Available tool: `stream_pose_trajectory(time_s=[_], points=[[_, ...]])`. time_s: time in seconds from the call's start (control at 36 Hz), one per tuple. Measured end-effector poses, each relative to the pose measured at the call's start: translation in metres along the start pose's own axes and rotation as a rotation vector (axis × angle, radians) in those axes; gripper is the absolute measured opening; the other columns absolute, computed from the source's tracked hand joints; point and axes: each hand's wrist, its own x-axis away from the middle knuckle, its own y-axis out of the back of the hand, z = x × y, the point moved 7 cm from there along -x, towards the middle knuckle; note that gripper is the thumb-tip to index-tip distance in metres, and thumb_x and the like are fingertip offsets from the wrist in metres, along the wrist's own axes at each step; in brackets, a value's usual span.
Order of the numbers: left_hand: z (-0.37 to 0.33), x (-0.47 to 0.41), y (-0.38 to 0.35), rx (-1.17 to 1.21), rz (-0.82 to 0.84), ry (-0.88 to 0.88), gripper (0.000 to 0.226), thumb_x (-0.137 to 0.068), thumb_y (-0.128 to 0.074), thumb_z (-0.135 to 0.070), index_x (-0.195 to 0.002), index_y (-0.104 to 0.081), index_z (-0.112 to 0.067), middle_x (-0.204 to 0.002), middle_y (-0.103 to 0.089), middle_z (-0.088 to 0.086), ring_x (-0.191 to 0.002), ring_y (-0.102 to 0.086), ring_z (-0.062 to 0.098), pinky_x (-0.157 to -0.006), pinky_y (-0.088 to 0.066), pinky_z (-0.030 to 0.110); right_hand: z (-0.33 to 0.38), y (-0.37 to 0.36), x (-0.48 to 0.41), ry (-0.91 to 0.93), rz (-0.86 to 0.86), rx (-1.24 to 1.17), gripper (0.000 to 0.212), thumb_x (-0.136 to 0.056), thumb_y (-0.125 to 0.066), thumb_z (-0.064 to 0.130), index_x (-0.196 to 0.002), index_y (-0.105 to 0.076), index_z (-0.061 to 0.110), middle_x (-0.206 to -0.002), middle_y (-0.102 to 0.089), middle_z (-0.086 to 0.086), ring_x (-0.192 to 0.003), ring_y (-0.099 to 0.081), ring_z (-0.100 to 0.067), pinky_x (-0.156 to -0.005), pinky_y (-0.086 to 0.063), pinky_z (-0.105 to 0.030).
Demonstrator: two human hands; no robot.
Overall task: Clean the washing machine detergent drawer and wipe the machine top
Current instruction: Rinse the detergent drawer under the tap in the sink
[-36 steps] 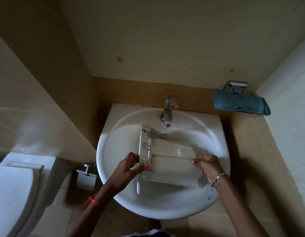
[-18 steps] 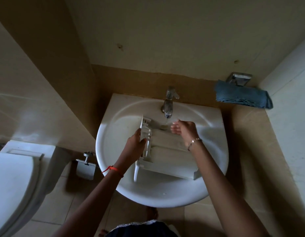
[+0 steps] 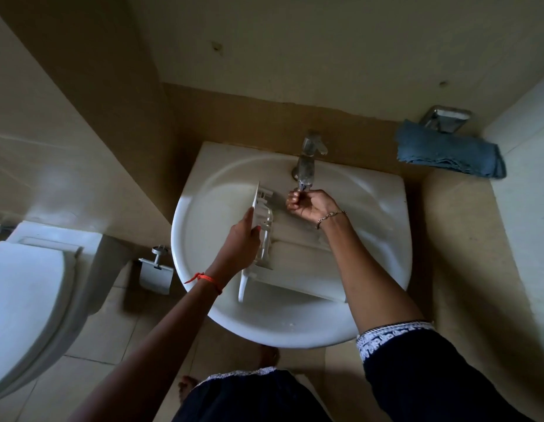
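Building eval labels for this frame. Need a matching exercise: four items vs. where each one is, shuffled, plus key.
Things:
1. detergent drawer
2. blue cloth
3. right hand
4. toilet paper holder

Places:
A. at the spout of the tap
B. on the wall left of the sink
C. in the sink basin, gripped by the left hand
D. right of the sink, beside a metal fitting

Pairs: 1-C, 2-D, 3-A, 4-B

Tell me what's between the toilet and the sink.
In the head view, a metal toilet-paper holder sits low on the wall between the toilet and the sink.
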Motion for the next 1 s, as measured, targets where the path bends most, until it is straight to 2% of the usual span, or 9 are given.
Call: stream_pose_trajectory(time_s=[0.08,0.19,0.28,0.42,0.58,0.67,0.81,0.94,1.0], points=[[0.002,0.0,0.0,0.007,-0.001,-0.003,0.052,-0.099,-0.035,-0.009,-0.148,-0.02,-0.012,-0.11,-0.059,0.026,-0.08,-0.058,0.034,-0.066,-0.044,0.03,-0.008,0.0,0.012,-0.116,0.061,0.103,0.017,-0.07,-0.03,-0.002,-0.063,-0.034,0.013,-0.047,-0.042,-0.004,-0.036,-0.041,-0.014,-0.041,-0.034,-0.013],[0.001,0.001,-0.001,0.024,0.008,-0.004,0.051,-0.099,-0.034,-0.009,-0.149,-0.02,-0.013,-0.109,-0.06,0.025,-0.067,-0.054,0.026,-0.063,-0.044,0.033,-0.015,-0.002,0.039,-0.204,0.12,0.414,0.034,-0.094,-0.027,0.004,-0.066,-0.044,0.008,-0.049,-0.054,-0.004,-0.041,-0.052,-0.014,-0.041,-0.042,-0.017],[0.001,0.001,-0.001,0.025,0.012,-0.013,0.051,-0.1,-0.034,-0.009,-0.149,-0.02,-0.014,-0.115,-0.058,0.023,-0.062,-0.049,0.019,-0.06,-0.043,0.031,-0.019,0.002,0.063,-0.228,0.121,0.729,0.038,-0.1,-0.031,0.012,-0.073,-0.055,0.002,-0.06,-0.068,-0.009,-0.056,-0.067,-0.019,-0.055,-0.053,-0.025],[0.001,0.001,-0.001,0.031,0.023,-0.017,0.052,-0.1,-0.033,-0.009,-0.149,-0.018,-0.014,-0.115,-0.057,0.021,-0.06,-0.051,0.016,-0.055,-0.046,0.027,0.005,0.03,0.093,-0.092,-0.132,1.296,0.031,-0.097,-0.04,0.014,-0.074,-0.058,0.003,-0.073,-0.066,-0.013,-0.062,-0.063,-0.019,-0.061,-0.04,-0.023],[0.0,0.002,-0.001,0.04,0.028,-0.017,0.052,-0.1,-0.033,-0.008,-0.149,-0.019,-0.013,-0.118,-0.057,0.023,-0.078,-0.057,0.026,-0.063,-0.049,0.033,0.045,0.058,0.097,0.058,-0.381,1.458,0.025,-0.092,-0.044,0.011,-0.085,-0.063,-0.002,-0.079,-0.065,-0.017,-0.072,-0.062,-0.025,-0.065,-0.048,-0.026],[0.0,0.003,0.0,0.037,0.03,-0.012,0.052,-0.1,-0.033,-0.009,-0.149,-0.018,-0.013,-0.123,-0.055,0.022,-0.084,-0.059,0.029,-0.068,-0.051,0.036,0.045,0.052,0.085,0.093,-0.314,1.267,0.023,-0.095,-0.046,0.015,-0.079,-0.058,0.004,-0.079,-0.06,-0.014,-0.071,-0.058,-0.024,-0.061,-0.045,-0.027],[0.001,0.002,-0.002,0.032,0.041,-0.009,0.053,-0.1,-0.032,-0.008,-0.15,-0.016,-0.014,-0.121,-0.056,0.023,-0.074,-0.057,0.026,-0.063,-0.05,0.035,0.031,0.033,0.047,0.1,-0.16,0.516,0.03,-0.099,-0.037,0.011,-0.084,-0.056,-0.006,-0.068,-0.067,-0.017,-0.06,-0.067,-0.025,-0.061,-0.056,-0.032],[0.002,0.0,-0.003,0.018,0.04,-0.001,0.053,-0.1,-0.032,-0.009,-0.15,-0.015,-0.014,-0.101,-0.058,0.018,-0.061,-0.052,0.015,-0.05,-0.044,0.021,0.014,0.014,0.02,-0.004,-0.13,-0.152,0.03,-0.1,-0.028,0.005,-0.09,-0.051,-0.011,-0.088,-0.057,-0.027,-0.082,-0.055,-0.036,-0.091,-0.043,-0.042],[0.003,0.0,-0.003,0.017,0.041,0.001,0.052,-0.1,-0.031,-0.009,-0.15,-0.015,-0.015,-0.093,-0.057,0.015,-0.059,-0.051,0.014,-0.046,-0.044,0.017,0.009,0.01,0.013,-0.007,-0.179,-0.215,0.03,-0.098,-0.026,0.003,-0.087,-0.051,-0.01,-0.085,-0.053,-0.023,-0.078,-0.052,-0.032,-0.085,-0.044,-0.037]])
